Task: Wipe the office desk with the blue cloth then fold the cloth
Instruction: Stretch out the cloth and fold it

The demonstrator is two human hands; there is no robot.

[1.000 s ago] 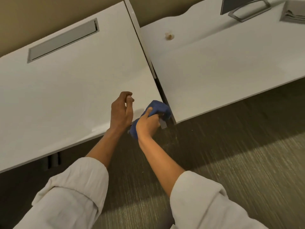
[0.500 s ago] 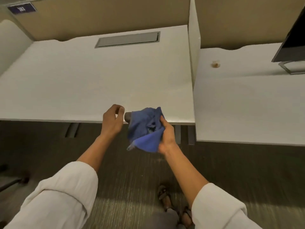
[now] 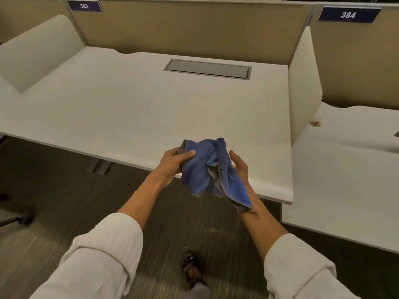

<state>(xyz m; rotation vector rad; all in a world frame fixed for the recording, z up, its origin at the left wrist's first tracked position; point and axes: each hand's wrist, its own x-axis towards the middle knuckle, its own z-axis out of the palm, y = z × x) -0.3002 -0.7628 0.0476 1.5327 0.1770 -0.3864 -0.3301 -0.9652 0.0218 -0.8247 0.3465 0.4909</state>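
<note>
Beyond both hands lies the bare desk (image 3: 129,108), while the cloth (image 3: 207,169) hangs bunched between them over its near edge, left hand (image 3: 172,162) pinching the top corner, right hand (image 3: 239,165) cupped half-open beside it, its long tail trailing down the right wrist.

Both arms bare from wrist to mid-forearm. Left sleeve (image 3: 101,253) and right sleeve (image 3: 302,266): loose white or off-white fabric, lightly crinkled, cuffs pushed up and bunched in soft folds below the elbow. Left hand (image 3: 172,164) and right hand (image 3: 239,165) bare, no gloves. One foot (image 3: 191,269) in a dark strapped sandal; grey trouser hem (image 3: 199,291) at the frame's bottom edge.
</note>
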